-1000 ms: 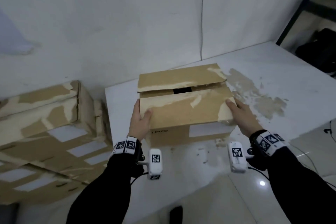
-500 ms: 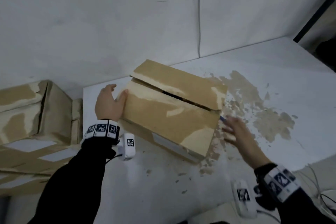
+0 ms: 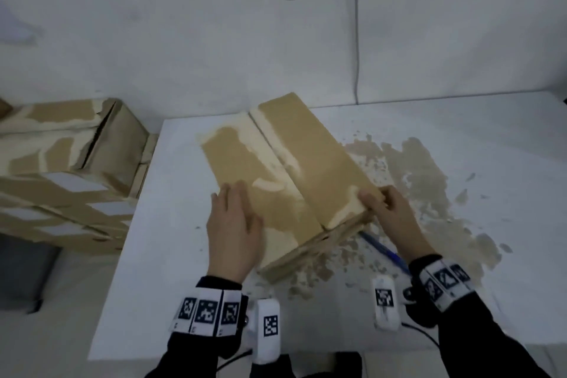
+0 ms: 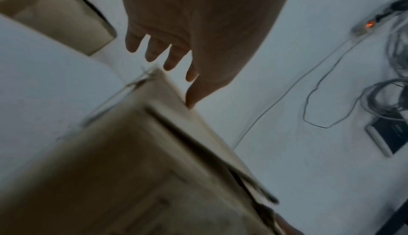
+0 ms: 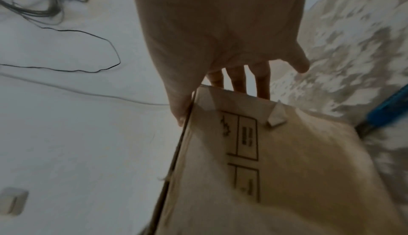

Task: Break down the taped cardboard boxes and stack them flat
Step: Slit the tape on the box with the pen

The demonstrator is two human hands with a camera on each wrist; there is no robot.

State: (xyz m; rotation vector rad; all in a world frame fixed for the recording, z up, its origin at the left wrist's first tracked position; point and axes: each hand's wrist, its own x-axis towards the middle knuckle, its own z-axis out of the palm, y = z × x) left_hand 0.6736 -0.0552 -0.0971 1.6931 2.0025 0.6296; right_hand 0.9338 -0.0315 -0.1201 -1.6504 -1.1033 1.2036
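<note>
A brown cardboard box (image 3: 276,163) with torn pale patches lies on the white table (image 3: 153,255), its long side running away from me and its two top flaps closed along a centre seam. My left hand (image 3: 236,212) rests flat on the near part of the left flap with its fingers straight. In the left wrist view the left hand (image 4: 176,64) is spread over the box (image 4: 132,169). My right hand (image 3: 377,199) grips the near corner of the right flap. The right wrist view shows the right hand (image 5: 207,99) with its thumb on one face of the box (image 5: 276,160) and its fingers behind the edge.
A stack of worn cardboard boxes (image 3: 61,169) stands left of the table. A blue pen-like tool (image 3: 383,250) lies by my right wrist. Torn paper scraps (image 3: 414,178) cover the table on the right. A cable (image 3: 357,40) runs down the wall.
The box has been turned so that a short end faces me. My left hand moved from its end onto the top. My right hand, free before, now grips the near right corner.
</note>
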